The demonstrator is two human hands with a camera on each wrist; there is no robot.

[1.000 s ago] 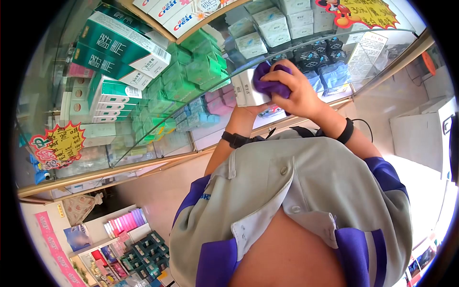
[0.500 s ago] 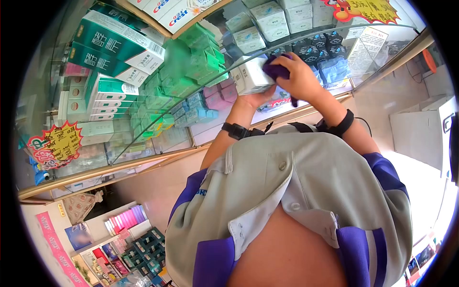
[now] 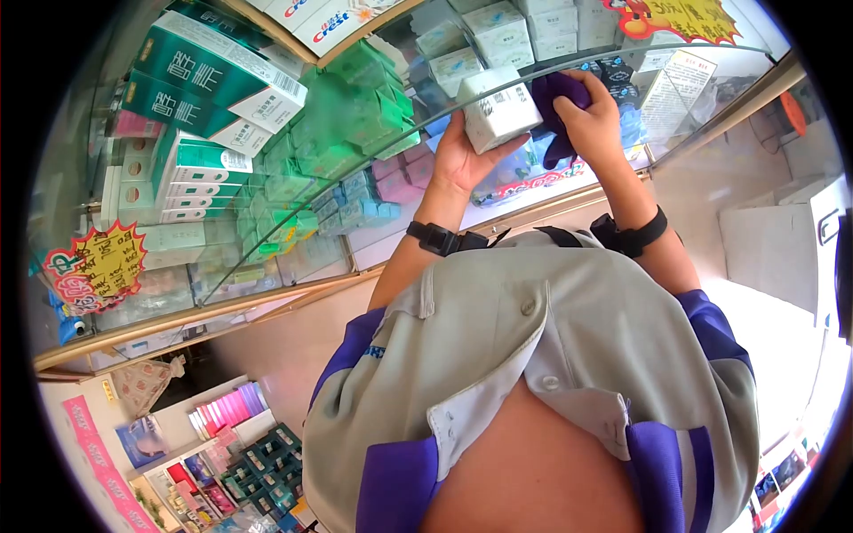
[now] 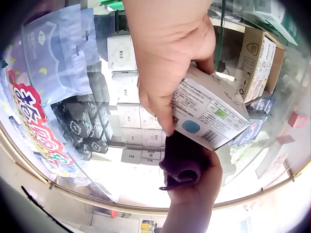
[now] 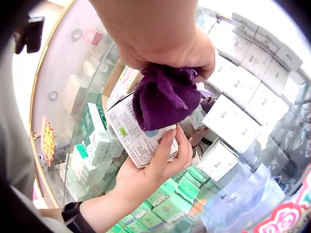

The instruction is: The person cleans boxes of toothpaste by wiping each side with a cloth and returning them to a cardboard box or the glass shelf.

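Observation:
A small white printed carton is in my left hand, with thumb and fingers on opposite sides of it above the glass counter. My right hand grips a bunched purple cloth just right of the carton. In the left wrist view, the cloth lies right by the carton's lower edge, and the printed face with a barcode shows. From the right wrist, the cloth overlaps the carton, hiding part of its printed side.
Below the glass edge stand green cartons and pink packs. Stacked white cartons sit farther back. Large green toothpaste boxes are at left, near a yellow price sign. A Crest box stands at the top.
The carton has shifted right and turned in my left hand, more of which now shows. The cloth, earlier against the carton's right side, has moved right and now hangs beside it.

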